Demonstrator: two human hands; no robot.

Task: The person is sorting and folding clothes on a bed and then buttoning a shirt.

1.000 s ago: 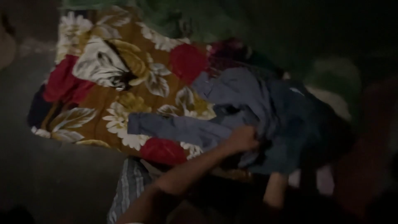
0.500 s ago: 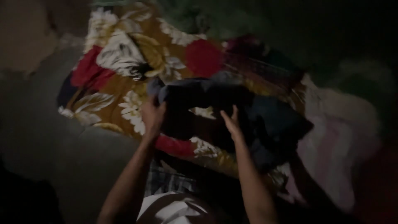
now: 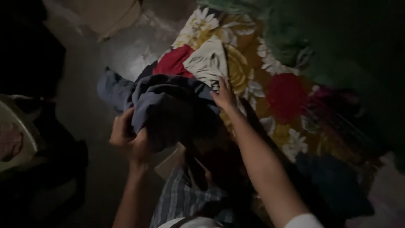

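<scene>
I hold a bunched blue-grey garment [image 3: 168, 105] up off the floor in dim light. My left hand [image 3: 126, 135] grips its lower left edge, fingers curled into the cloth. My right hand [image 3: 223, 96] grips its upper right edge, the fingers partly spread over the fabric. One end of the garment hangs out to the left. Behind it lies a flowered cloth [image 3: 253, 71] in mustard, red and white.
A checked blue-and-white cloth [image 3: 185, 198] lies below my arms. Green fabric [image 3: 295, 38] is heaped at the upper right, dark cloth [image 3: 333, 181] at the lower right. A pale round basin rim [image 3: 17, 126] shows at the left edge, on grey floor [image 3: 93, 84].
Both hands have lifted the blue-grey garment and carried it left, off the flowered cloth. The view has swung left, bringing the basin and floor into sight.
</scene>
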